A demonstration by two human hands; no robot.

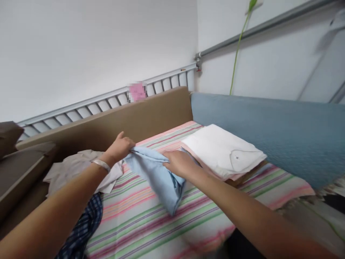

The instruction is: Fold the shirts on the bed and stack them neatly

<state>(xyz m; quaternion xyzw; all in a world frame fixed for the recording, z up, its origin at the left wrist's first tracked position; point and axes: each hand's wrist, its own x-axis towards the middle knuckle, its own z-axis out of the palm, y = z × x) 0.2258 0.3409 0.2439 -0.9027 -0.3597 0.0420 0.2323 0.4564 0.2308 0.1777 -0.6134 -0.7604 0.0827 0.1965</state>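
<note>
A light blue cloth garment (159, 180) is stretched between my two hands above the striped bedspread (129, 212), its lower part hanging in loose folds to a point. My left hand (121, 146) pinches its upper left corner; a silvery bracelet (101, 165) circles that wrist. At the other end of the top edge, my right hand (179, 163) is closed on the cloth. Whether the garment is a shirt or something else, I cannot tell. Just beyond my right hand lies a stack of folded clothes with a white garment (218, 147) on top.
Crumpled pale clothes (81, 162) and a dark blue checked cloth (83, 223) lie on the left. A brown padded board (151, 115) and a blue padded backrest (264, 118) border the bed. Behind stands a white radiator (99, 106); a green cord (238, 46) hangs at right.
</note>
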